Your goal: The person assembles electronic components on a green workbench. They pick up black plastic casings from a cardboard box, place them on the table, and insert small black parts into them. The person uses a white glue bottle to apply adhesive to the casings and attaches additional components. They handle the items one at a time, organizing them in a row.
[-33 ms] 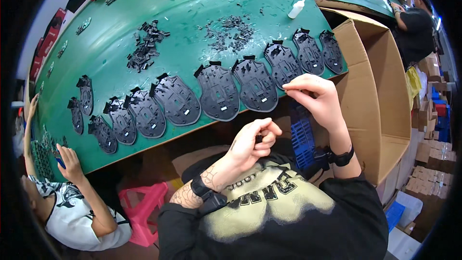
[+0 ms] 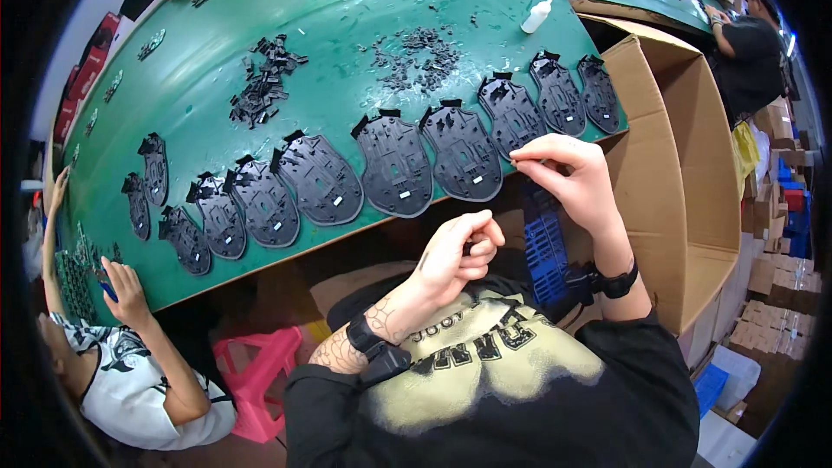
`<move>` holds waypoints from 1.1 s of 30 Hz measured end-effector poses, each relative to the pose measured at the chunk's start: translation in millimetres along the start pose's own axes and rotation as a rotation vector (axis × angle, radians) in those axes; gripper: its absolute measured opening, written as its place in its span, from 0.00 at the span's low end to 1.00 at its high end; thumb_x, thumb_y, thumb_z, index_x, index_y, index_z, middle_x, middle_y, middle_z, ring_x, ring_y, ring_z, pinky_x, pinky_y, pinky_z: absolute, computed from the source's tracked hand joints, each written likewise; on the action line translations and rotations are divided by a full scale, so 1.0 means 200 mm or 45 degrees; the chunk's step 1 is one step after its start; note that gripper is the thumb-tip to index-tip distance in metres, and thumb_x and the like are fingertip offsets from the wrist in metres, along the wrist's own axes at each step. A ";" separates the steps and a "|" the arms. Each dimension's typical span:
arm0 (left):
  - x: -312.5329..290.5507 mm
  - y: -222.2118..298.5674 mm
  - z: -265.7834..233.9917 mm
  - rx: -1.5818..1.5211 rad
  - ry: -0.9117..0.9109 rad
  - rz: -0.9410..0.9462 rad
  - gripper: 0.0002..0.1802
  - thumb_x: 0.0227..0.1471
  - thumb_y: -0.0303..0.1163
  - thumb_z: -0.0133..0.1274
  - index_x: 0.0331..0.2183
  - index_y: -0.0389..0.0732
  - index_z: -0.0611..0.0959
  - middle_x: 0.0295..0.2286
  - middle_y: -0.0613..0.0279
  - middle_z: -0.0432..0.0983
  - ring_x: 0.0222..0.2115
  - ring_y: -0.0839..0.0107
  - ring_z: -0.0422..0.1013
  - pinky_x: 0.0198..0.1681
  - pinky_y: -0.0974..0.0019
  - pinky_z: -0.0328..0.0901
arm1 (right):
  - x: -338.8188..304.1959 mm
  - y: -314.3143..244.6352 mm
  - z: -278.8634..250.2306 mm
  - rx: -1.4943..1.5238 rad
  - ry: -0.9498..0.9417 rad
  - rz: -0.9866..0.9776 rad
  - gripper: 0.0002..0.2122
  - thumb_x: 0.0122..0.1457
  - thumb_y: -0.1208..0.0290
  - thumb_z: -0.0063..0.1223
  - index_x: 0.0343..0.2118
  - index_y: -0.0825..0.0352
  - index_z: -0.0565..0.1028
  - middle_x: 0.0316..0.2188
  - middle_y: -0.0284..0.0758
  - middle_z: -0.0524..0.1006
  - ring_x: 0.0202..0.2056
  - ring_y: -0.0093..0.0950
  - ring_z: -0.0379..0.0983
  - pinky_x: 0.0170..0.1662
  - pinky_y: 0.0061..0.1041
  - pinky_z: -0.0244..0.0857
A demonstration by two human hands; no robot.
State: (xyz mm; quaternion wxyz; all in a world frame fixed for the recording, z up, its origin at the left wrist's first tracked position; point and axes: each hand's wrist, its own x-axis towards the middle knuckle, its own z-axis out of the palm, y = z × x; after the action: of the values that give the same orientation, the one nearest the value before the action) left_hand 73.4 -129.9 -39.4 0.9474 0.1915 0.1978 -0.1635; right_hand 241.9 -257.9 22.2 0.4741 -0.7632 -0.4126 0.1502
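My left hand [image 2: 455,253] is curled in front of my chest, thumb over bent fingers. A dark spot shows inside the curl, but I cannot make out what it is. My right hand [image 2: 569,175] pinches thumb and forefinger at the table's front edge, beside a black plastic shell [image 2: 510,113]; anything between the fingertips is too small to name. Several similar flat shells, each broad at the near end, lie in a curved row along that edge. Among them are a shell [image 2: 459,152] and a shell [image 2: 396,165] nearest my hands, bearing small white labels.
Small black parts [image 2: 416,59] and a second heap [image 2: 260,82] lie on the green table [image 2: 347,30]. A white squeeze bottle [image 2: 536,16] stands behind them. At right is an open cardboard box [image 2: 641,173]. A co-worker's hand [image 2: 127,293] is at left, near a pink stool [image 2: 256,381].
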 end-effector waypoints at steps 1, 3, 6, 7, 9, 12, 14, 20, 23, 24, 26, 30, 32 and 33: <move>0.00 0.01 0.05 0.074 0.045 0.071 0.22 0.63 0.44 0.43 0.22 0.40 0.74 0.15 0.78 0.52 0.13 0.87 0.46 0.14 0.79 0.40 | 0.00 0.02 0.00 -0.018 -0.013 0.040 0.08 0.52 0.79 0.60 0.35 0.65 0.82 0.29 0.31 0.81 0.24 0.14 0.70 0.25 0.15 0.59; 0.02 0.00 0.03 0.146 0.058 0.109 0.23 0.63 0.45 0.44 0.22 0.41 0.73 0.15 0.79 0.52 0.13 0.87 0.46 0.14 0.79 0.40 | 0.01 0.00 0.00 -0.072 -0.103 0.112 0.08 0.52 0.80 0.59 0.35 0.66 0.82 0.28 0.31 0.81 0.24 0.15 0.70 0.25 0.15 0.59; 0.04 0.01 0.01 0.192 0.075 0.150 0.24 0.62 0.48 0.45 0.20 0.42 0.73 0.14 0.80 0.50 0.12 0.87 0.45 0.14 0.79 0.40 | 0.06 -0.05 0.01 -0.141 -0.140 0.035 0.08 0.52 0.80 0.58 0.35 0.67 0.82 0.28 0.32 0.81 0.24 0.17 0.71 0.25 0.16 0.61; 0.05 0.02 0.01 0.190 0.078 0.159 0.25 0.62 0.48 0.45 0.20 0.42 0.73 0.14 0.80 0.50 0.12 0.87 0.44 0.14 0.79 0.40 | 0.07 -0.05 0.02 -0.156 -0.137 -0.015 0.08 0.52 0.81 0.58 0.35 0.67 0.82 0.28 0.32 0.81 0.24 0.18 0.71 0.26 0.17 0.62; 0.05 0.01 -0.01 0.182 0.087 0.169 0.25 0.63 0.49 0.44 0.20 0.42 0.73 0.13 0.81 0.49 0.12 0.87 0.44 0.14 0.78 0.40 | 0.07 -0.02 0.02 -0.173 -0.209 -0.146 0.09 0.51 0.83 0.57 0.35 0.67 0.82 0.29 0.33 0.81 0.25 0.19 0.73 0.28 0.16 0.65; 0.08 0.02 -0.01 0.185 0.100 0.177 0.27 0.63 0.50 0.44 0.19 0.42 0.73 0.13 0.81 0.48 0.12 0.86 0.43 0.14 0.78 0.39 | 0.07 -0.02 0.02 -0.114 -0.198 -0.107 0.10 0.50 0.85 0.57 0.35 0.67 0.82 0.30 0.34 0.81 0.27 0.20 0.76 0.30 0.16 0.68; 0.08 0.02 -0.01 0.199 0.133 0.181 0.28 0.63 0.51 0.43 0.19 0.42 0.73 0.13 0.81 0.48 0.12 0.86 0.42 0.14 0.78 0.39 | 0.05 -0.03 0.02 -0.092 -0.154 -0.056 0.09 0.50 0.84 0.57 0.35 0.68 0.82 0.30 0.35 0.81 0.27 0.20 0.77 0.30 0.17 0.69; 0.09 0.03 -0.02 0.352 0.211 0.186 0.29 0.63 0.52 0.43 0.18 0.40 0.74 0.12 0.81 0.49 0.11 0.87 0.43 0.15 0.77 0.39 | -0.03 -0.05 0.02 -0.011 -0.099 0.039 0.08 0.51 0.84 0.58 0.35 0.69 0.81 0.31 0.36 0.82 0.29 0.21 0.78 0.32 0.17 0.71; 0.10 0.03 -0.02 0.365 0.212 0.181 0.29 0.63 0.52 0.43 0.18 0.40 0.74 0.12 0.82 0.49 0.11 0.87 0.43 0.15 0.77 0.39 | -0.06 -0.04 0.01 0.057 -0.084 0.148 0.08 0.51 0.86 0.58 0.35 0.70 0.82 0.32 0.36 0.82 0.32 0.21 0.79 0.34 0.16 0.72; 0.10 0.03 -0.03 0.367 0.214 0.178 0.29 0.63 0.52 0.43 0.18 0.40 0.74 0.12 0.82 0.49 0.11 0.87 0.43 0.15 0.77 0.39 | -0.06 -0.03 0.01 0.041 -0.078 0.134 0.08 0.52 0.85 0.59 0.35 0.70 0.82 0.32 0.36 0.82 0.32 0.21 0.79 0.34 0.17 0.72; 0.10 0.03 -0.02 0.372 0.214 0.187 0.29 0.63 0.52 0.43 0.18 0.40 0.74 0.12 0.82 0.49 0.11 0.87 0.43 0.15 0.77 0.39 | -0.07 -0.02 0.00 0.011 -0.063 0.105 0.07 0.53 0.83 0.59 0.35 0.70 0.82 0.32 0.36 0.82 0.32 0.20 0.79 0.35 0.17 0.72; 0.09 0.04 -0.02 0.390 0.216 0.197 0.29 0.62 0.51 0.44 0.18 0.40 0.74 0.12 0.82 0.49 0.11 0.87 0.43 0.15 0.77 0.39 | -0.01 -0.01 0.02 0.052 -0.007 0.078 0.07 0.53 0.82 0.59 0.36 0.70 0.81 0.32 0.36 0.83 0.33 0.22 0.80 0.36 0.18 0.72; 0.09 0.04 -0.02 0.384 0.216 0.191 0.29 0.62 0.51 0.44 0.18 0.40 0.74 0.12 0.82 0.49 0.11 0.87 0.43 0.15 0.77 0.39 | 0.01 0.00 0.04 0.153 0.025 0.143 0.08 0.54 0.82 0.59 0.37 0.70 0.81 0.32 0.37 0.83 0.33 0.22 0.80 0.36 0.19 0.72; 0.09 0.04 -0.02 0.381 0.216 0.188 0.28 0.62 0.51 0.44 0.18 0.40 0.74 0.12 0.82 0.49 0.11 0.87 0.44 0.15 0.77 0.39 | 0.03 0.00 0.04 0.145 -0.012 0.126 0.07 0.54 0.81 0.59 0.37 0.71 0.80 0.32 0.37 0.83 0.33 0.24 0.80 0.36 0.19 0.72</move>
State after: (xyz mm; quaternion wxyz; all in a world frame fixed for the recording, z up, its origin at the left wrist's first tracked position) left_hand 91.8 -124.6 -49.0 0.8976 0.3572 0.2361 -0.1043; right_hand 241.0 -248.6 18.5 0.5066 -0.7538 -0.3675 0.2003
